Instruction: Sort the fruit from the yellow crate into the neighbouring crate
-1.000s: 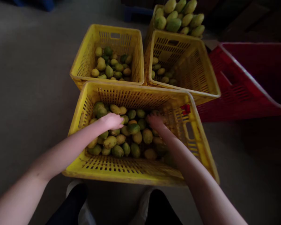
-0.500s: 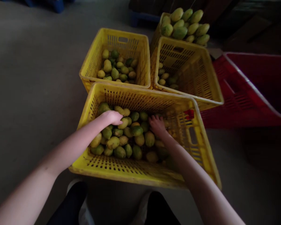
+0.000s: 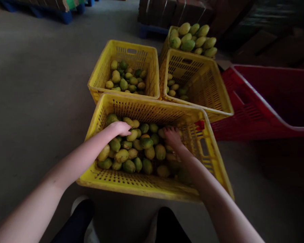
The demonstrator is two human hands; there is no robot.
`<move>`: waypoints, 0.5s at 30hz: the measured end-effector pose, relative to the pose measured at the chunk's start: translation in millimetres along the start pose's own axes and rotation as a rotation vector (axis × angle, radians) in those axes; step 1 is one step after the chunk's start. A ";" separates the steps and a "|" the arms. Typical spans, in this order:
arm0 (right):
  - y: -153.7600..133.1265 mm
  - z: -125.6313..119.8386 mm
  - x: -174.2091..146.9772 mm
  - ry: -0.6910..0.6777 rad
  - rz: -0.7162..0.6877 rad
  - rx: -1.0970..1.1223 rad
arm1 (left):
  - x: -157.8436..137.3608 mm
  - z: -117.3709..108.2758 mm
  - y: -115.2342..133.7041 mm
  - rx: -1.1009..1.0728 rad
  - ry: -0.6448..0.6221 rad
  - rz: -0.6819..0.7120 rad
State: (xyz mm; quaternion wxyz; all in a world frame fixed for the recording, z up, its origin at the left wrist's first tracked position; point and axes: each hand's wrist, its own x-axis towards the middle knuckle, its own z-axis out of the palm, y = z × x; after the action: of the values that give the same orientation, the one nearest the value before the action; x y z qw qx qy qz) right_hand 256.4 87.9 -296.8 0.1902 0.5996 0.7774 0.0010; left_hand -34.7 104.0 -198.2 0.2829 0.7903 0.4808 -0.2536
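A yellow slatted crate [image 3: 139, 191] stands in front of my feet, with many small green and yellow papayas [image 3: 128, 166] lying loose in it. My left hand [image 3: 122, 128] reaches over the crate's left part, its fingers bent against the end of a yellow papaya [image 3: 132, 135]. Toward the right end, my right hand [image 3: 172, 135] lies over the fruit with its fingers apart. Just left of those fingers is another papaya [image 3: 161, 133]. What lies beneath the right palm is hidden, and the crate's right side is dark.
Behind stand two more yellow crates, the left one [image 3: 91, 81] and the right one [image 3: 215, 81], each partly filled with fruit. Farther back, larger green-yellow fruits [image 3: 187, 45] are heaped in a crate. A red crate [image 3: 228, 125] is at right. Blue pallets [image 3: 66, 17] carry loads beyond.
The view has tilted up slightly, showing more of the pallets. My right hand has shifted a little rightward over the fruit, uncovering a papaya beside it. My left hand stays at the same papaya.
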 end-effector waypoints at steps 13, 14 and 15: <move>-48.3 -112.6 -64.6 -0.157 0.022 1.728 | -1.8 -1.2 -0.1 0.094 -0.020 -0.013; -56.8 -111.0 -65.1 -0.154 0.040 1.804 | -1.6 -0.7 0.7 0.100 -0.025 -0.019; -64.7 -106.8 -64.5 -0.142 0.069 1.897 | -1.4 0.1 2.1 0.105 -0.029 -0.023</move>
State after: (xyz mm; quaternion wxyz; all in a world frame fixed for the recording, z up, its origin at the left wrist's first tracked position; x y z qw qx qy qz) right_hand 177.8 33.7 -193.5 -0.3292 0.5251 0.4226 -0.6613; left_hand -33.4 102.3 -196.8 0.2450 0.7947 0.4719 -0.2929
